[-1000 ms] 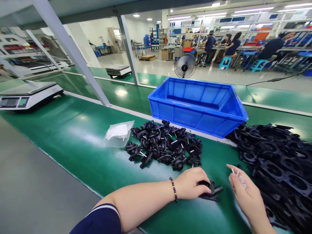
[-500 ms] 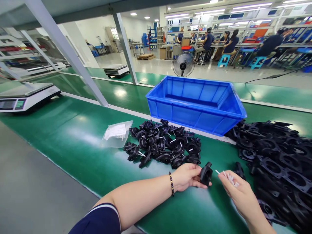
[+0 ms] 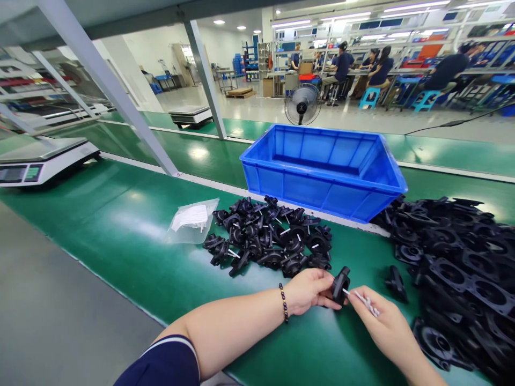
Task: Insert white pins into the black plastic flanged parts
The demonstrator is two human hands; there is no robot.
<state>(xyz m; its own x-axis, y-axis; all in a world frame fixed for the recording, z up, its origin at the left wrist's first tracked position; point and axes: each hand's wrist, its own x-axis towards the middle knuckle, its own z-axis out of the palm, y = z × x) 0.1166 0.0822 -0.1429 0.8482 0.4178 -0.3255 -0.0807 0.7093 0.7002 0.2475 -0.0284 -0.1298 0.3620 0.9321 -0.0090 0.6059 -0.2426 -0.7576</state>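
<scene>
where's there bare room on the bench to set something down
Bare: the bench between near scale and bag, and the near patch between left forearm and right hand. Crowded: the middle, under the parts pile, and the right, under the bigger pile.

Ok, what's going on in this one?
A person's left hand holds up a black part, and the right hand holds a thin white pin up to it, more white pins bunched in the same hand. Whether the pin is in isn't clear. Nearby are two piles of black parts and a blue bin.
</scene>
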